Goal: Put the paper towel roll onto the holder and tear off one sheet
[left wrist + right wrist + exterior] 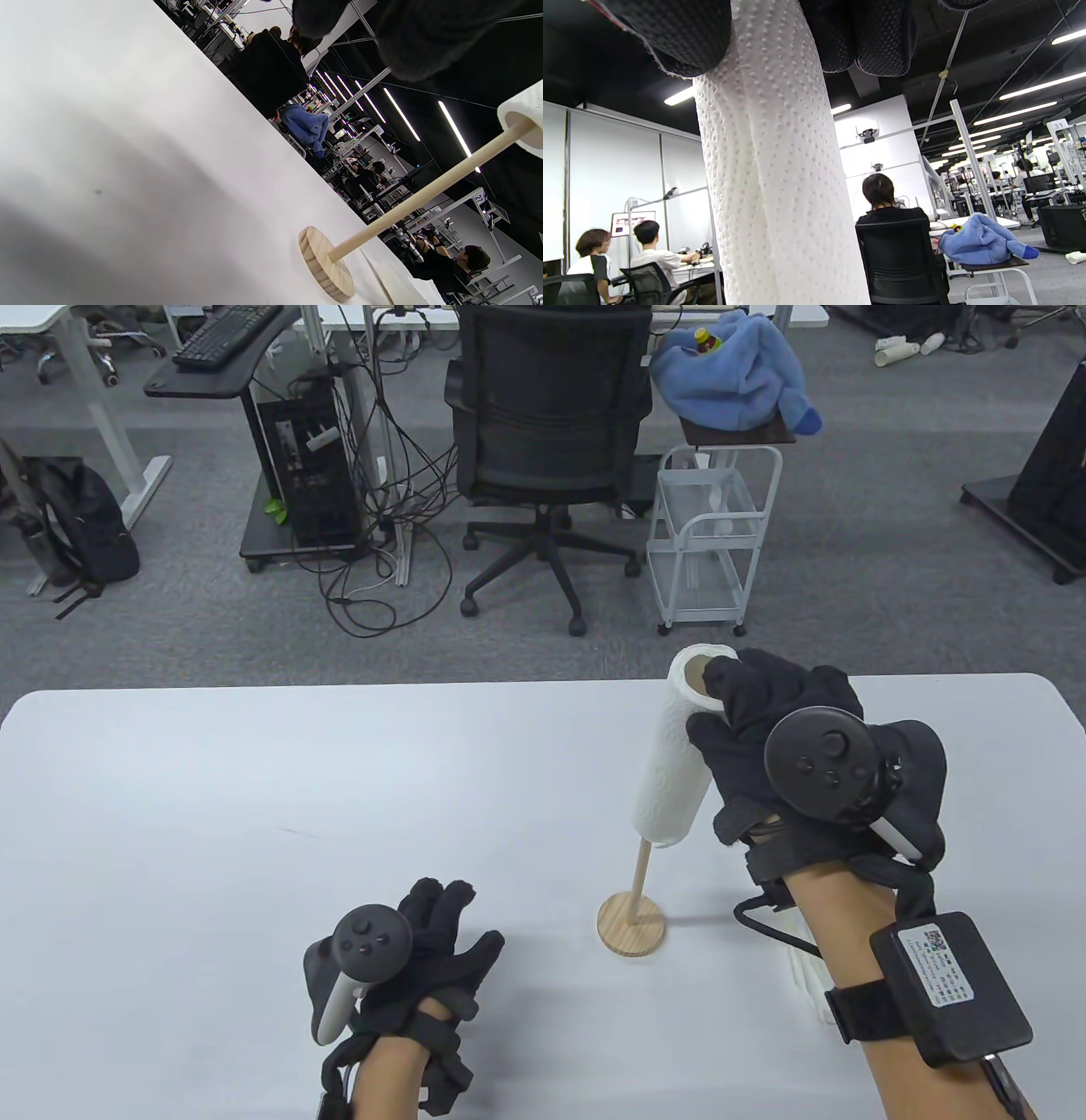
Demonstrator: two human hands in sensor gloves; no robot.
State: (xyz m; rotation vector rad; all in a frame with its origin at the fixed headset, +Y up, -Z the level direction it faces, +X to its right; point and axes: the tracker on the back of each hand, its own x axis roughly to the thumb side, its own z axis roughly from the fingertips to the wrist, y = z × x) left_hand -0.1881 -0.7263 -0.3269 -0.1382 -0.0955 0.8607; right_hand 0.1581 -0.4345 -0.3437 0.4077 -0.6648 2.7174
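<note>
A white paper towel roll [676, 746] is threaded partway onto the wooden holder's rod [642, 870], well above the round wooden base [631, 926]. My right hand [747, 712] grips the roll near its top, fingers curled round it; the right wrist view fills with the dimpled roll [780, 190] under gloved fingertips [878, 42]. My left hand [441, 933] rests flat on the table left of the base, fingers relaxed and holding nothing. In the left wrist view the rod [424, 199] rises from the base [324, 264] into the roll's core [524, 123].
The white table [254, 814] spreads wide to the left. A folded white sheet [810, 984] lies under my right forearm. Beyond the far edge stand a black office chair [551, 432] and a white wire cart [713, 534] with a blue cloth.
</note>
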